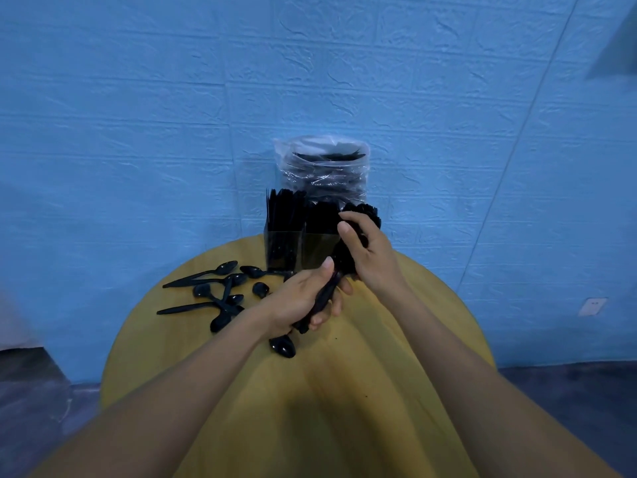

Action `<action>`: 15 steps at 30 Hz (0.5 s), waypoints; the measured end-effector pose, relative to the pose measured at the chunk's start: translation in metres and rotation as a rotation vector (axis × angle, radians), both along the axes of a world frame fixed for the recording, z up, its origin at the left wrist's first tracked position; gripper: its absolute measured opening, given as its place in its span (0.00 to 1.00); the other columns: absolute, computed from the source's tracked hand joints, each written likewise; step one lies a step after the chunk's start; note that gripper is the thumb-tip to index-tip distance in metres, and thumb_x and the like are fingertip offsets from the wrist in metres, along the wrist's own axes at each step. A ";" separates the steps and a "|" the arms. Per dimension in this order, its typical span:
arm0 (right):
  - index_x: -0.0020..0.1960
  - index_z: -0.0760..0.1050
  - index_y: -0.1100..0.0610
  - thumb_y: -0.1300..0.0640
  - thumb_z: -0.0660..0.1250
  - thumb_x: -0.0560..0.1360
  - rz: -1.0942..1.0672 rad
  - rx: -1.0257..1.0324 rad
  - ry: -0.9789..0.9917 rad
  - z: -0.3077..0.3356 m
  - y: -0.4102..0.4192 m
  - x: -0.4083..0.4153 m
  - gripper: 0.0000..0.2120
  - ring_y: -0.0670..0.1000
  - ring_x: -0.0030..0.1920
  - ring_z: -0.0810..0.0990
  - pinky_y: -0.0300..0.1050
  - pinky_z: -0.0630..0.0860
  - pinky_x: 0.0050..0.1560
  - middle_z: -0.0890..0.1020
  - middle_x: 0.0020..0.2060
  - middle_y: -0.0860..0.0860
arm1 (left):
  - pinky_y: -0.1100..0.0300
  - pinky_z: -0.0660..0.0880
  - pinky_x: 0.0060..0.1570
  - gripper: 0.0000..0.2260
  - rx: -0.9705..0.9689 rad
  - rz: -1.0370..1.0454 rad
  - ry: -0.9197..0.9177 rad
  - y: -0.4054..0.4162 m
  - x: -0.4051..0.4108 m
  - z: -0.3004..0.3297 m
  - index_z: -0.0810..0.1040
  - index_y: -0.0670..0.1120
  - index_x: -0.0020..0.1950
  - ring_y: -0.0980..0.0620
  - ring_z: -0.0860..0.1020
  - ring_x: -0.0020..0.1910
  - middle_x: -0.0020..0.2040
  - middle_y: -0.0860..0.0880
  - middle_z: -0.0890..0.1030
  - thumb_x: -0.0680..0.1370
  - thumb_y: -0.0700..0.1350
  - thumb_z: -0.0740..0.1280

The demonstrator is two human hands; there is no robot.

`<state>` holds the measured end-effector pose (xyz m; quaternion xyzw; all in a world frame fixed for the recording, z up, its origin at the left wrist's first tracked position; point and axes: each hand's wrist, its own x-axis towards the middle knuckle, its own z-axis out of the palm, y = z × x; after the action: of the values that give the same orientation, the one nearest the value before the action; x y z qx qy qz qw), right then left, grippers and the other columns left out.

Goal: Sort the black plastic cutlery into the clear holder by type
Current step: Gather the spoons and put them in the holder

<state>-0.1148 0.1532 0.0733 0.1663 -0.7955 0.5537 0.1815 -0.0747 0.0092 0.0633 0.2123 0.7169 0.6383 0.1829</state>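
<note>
Head view looks down on a round yellow tabletop (379,374) set against a blue textured wall (138,115). Both hands meet near the middle of the frame around one bundle of black spoons (348,257). The left hand (303,301) curls its fingers round the handle end of the bundle, thumb lying along the top. The right hand (370,257), at about 1 o'clock from the left, wraps round the bowl end, where the spoon heads fan out above its thumb.

At 12 o'clock from the hands stands the clear holder (293,246), near the far edge of the tabletop. Its left compartment is packed with upright black cutlery; the exact type is hard to tell. The compartment beside it also holds dark pieces, and the holder's right part is hidden behind the right hand. Just behind the holder sits a clear plastic bag (324,167) with more black cutlery inside.

At 9 o'clock from the left hand, loose black spoons (217,288) lie scattered on the tabletop, some crossing one another. One single spoon (282,346) lies at 6 o'clock, just below the left wrist.
</note>
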 end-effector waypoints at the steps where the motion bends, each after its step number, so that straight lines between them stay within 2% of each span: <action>1: 0.58 0.74 0.50 0.46 0.60 0.79 0.019 -0.009 -0.019 0.000 0.003 -0.002 0.13 0.40 0.35 0.76 0.35 0.71 0.36 0.78 0.40 0.41 | 0.64 0.67 0.24 0.25 0.006 -0.021 -0.020 0.001 -0.004 0.000 0.74 0.40 0.51 0.56 0.66 0.22 0.29 0.51 0.74 0.81 0.58 0.46; 3: 0.50 0.77 0.54 0.48 0.61 0.79 0.040 -0.002 -0.043 0.000 0.007 -0.007 0.11 0.41 0.28 0.73 0.37 0.69 0.30 0.77 0.31 0.41 | 0.64 0.68 0.24 0.24 0.012 -0.052 -0.075 0.004 -0.011 -0.001 0.75 0.41 0.50 0.56 0.67 0.23 0.30 0.50 0.74 0.80 0.58 0.48; 6: 0.40 0.75 0.55 0.51 0.61 0.80 -0.008 0.064 0.011 0.000 0.016 -0.017 0.12 0.43 0.26 0.71 0.43 0.68 0.31 0.75 0.25 0.42 | 0.64 0.70 0.27 0.21 -0.058 -0.019 -0.088 0.011 -0.027 -0.001 0.75 0.45 0.53 0.56 0.73 0.29 0.35 0.50 0.77 0.81 0.58 0.50; 8: 0.38 0.73 0.54 0.53 0.62 0.80 -0.078 0.076 0.044 -0.002 0.023 -0.024 0.12 0.44 0.28 0.71 0.43 0.68 0.33 0.74 0.26 0.42 | 0.60 0.76 0.33 0.16 -0.171 0.058 0.064 0.018 -0.041 -0.001 0.72 0.48 0.55 0.55 0.77 0.35 0.40 0.49 0.78 0.81 0.57 0.51; 10: 0.37 0.73 0.55 0.53 0.62 0.79 -0.173 0.037 0.054 -0.001 0.026 -0.029 0.12 0.45 0.30 0.71 0.44 0.68 0.34 0.73 0.27 0.44 | 0.52 0.78 0.40 0.13 -0.316 0.156 0.341 0.026 -0.049 -0.001 0.69 0.50 0.51 0.55 0.77 0.35 0.39 0.52 0.77 0.81 0.56 0.51; 12: 0.38 0.73 0.57 0.52 0.62 0.79 -0.268 0.011 0.060 0.000 0.026 -0.033 0.13 0.45 0.32 0.70 0.41 0.66 0.35 0.74 0.29 0.47 | 0.50 0.75 0.38 0.16 -0.423 0.210 0.554 0.036 -0.052 -0.003 0.68 0.50 0.50 0.55 0.75 0.32 0.36 0.54 0.75 0.78 0.61 0.49; 14: 0.41 0.74 0.60 0.49 0.60 0.80 -0.324 0.020 0.050 0.001 0.026 -0.037 0.16 0.47 0.34 0.73 0.41 0.66 0.36 0.77 0.32 0.53 | 0.52 0.72 0.36 0.21 -0.467 0.209 0.648 0.045 -0.054 -0.005 0.67 0.47 0.51 0.53 0.75 0.33 0.36 0.53 0.74 0.75 0.63 0.50; 15: 0.43 0.75 0.61 0.49 0.59 0.80 -0.305 0.021 0.035 0.002 0.029 -0.039 0.17 0.50 0.35 0.74 0.43 0.68 0.38 0.78 0.34 0.55 | 0.55 0.71 0.35 0.19 -0.436 0.191 0.651 0.047 -0.058 -0.007 0.68 0.46 0.49 0.54 0.74 0.33 0.36 0.52 0.74 0.77 0.61 0.52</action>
<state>-0.1534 0.1822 0.0753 0.0550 -0.8141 0.5083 0.2754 -0.1323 0.0563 0.0566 0.2922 0.8725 0.3847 -0.0730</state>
